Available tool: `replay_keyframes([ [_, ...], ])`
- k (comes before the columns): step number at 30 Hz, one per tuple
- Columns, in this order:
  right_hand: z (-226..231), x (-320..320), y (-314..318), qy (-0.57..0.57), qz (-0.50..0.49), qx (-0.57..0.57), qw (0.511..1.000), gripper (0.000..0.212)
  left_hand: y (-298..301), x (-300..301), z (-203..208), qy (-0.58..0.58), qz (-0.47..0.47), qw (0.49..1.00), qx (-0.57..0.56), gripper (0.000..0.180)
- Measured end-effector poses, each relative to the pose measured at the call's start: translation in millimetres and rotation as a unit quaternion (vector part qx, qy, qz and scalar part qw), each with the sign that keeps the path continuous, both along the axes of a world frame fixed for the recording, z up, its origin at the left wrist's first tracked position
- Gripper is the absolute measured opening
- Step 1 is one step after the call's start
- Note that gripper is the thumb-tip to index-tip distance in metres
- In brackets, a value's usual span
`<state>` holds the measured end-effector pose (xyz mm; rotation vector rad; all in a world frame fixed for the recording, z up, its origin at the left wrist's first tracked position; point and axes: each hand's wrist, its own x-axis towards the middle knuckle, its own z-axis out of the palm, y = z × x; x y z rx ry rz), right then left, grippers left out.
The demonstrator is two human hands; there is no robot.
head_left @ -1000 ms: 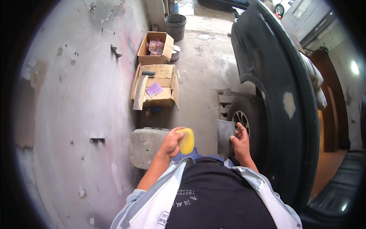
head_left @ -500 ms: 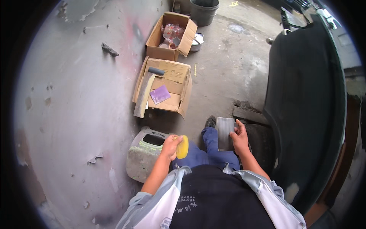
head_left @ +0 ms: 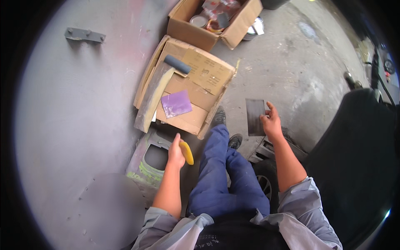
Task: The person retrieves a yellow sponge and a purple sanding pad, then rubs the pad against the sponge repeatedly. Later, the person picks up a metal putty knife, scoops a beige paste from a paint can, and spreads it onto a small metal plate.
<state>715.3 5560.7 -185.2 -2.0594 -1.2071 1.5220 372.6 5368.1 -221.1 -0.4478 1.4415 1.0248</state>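
My left hand [head_left: 176, 155] is closed round a yellow oval sanding pad [head_left: 186, 153], which is seen nearly edge-on. My right hand [head_left: 271, 123] pinches the right edge of a dark grey rectangular sheet of sandpaper [head_left: 255, 117], held out over the floor with one finger stretched past it. Beyond my left hand is an open cardboard box [head_left: 202, 85]. A purple square sheet [head_left: 176, 103] lies on it. Along its left side rests a long strip with a yellowish edge [head_left: 156, 100], next to a dark grey cylinder [head_left: 177, 64].
Below my left hand stands a grey, paint-stained stool [head_left: 143, 177]. A second cardboard box [head_left: 193, 33] holds cans and plastic-wrapped things, with a round tin [head_left: 255, 30] beside it. A grey wall [head_left: 62, 125] borders the left; a large dark curved panel [head_left: 354, 154] stands at right.
The view has shifted forward, and my legs now show stretched out, with both shoes visible. The pad has turned edge-on in my left hand. My right hand has moved farther out with the sandpaper.
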Motion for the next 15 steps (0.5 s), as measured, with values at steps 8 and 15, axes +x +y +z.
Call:
replay_keyframes([
  [8,-83.7,-103.2,89.1,0.088,0.061,0.009,0.994,0.058,66.0,-38.8,-102.1,0.532,-0.265,0.792,-0.136,0.047],
  [15,-111.4,-128.4,116.2,-0.018,0.128,0.023,0.991,0.06,133.8,-43.6,-86.0,0.494,-0.371,0.731,-0.288,0.062],
])
